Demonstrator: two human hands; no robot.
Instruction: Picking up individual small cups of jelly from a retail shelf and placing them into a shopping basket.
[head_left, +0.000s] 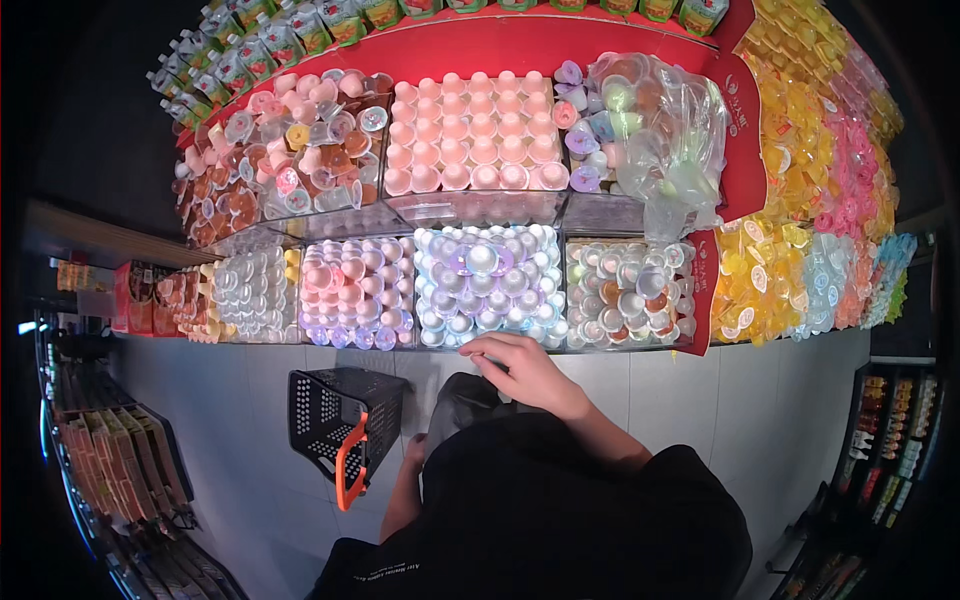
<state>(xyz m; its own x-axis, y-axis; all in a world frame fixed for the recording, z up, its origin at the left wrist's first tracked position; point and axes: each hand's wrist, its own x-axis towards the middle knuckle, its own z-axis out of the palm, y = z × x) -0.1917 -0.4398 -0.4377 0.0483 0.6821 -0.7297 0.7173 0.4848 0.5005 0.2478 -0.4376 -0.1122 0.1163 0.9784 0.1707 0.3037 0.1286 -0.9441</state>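
My right hand (521, 369) hovers at the front edge of the shelf, its fingers loosely bent, the thumb apart and nothing in it. Just beyond its fingertips is a bin of stacked purple and pale-blue jelly cups (487, 281). My left hand (416, 448) hangs low beside my leg, mostly hidden, so its grip does not show. A black perforated plastic shopping basket (382, 409) with an orange handle (343, 469) stands to the left of that hand. I cannot see the two touching.
Pink jelly cups (480, 135) stand in rows on the upper tier, between mixed loose cups (300, 142) and a clear plastic bag of cups (660, 135). Yellow wrapped jellies (761, 277) lie at right. Cartons (120, 457) stand at left; shelves (892, 442) line the right.
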